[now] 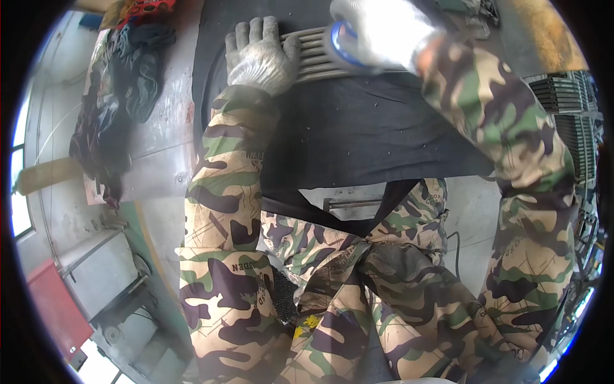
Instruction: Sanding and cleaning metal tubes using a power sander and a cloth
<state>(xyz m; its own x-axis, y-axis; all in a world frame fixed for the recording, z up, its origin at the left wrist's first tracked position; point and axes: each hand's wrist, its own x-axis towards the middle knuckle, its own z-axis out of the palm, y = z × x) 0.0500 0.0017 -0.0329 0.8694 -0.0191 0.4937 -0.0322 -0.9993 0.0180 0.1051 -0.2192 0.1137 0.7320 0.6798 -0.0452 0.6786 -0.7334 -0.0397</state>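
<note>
Slatted metal piece (311, 54), partly hidden, lies on black cloth (371, 131) back from the counter's (163, 150) near edge; left hand (261, 61) spread flat at its left end, blurred right hand (387, 32) closed over a blue-edged tool (345, 43); grey floor (474, 221) below.

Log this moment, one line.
left grip: open, against slatted metal grille | right grip: holding blue-edged tool | black cloth: under grille

The rack (312, 54), grey metal with long parallel bars running sideways, lies flat on the black cloth (371, 134). Over the bars is a blue-edged tool (336, 46), blurred and partly hidden.
</note>
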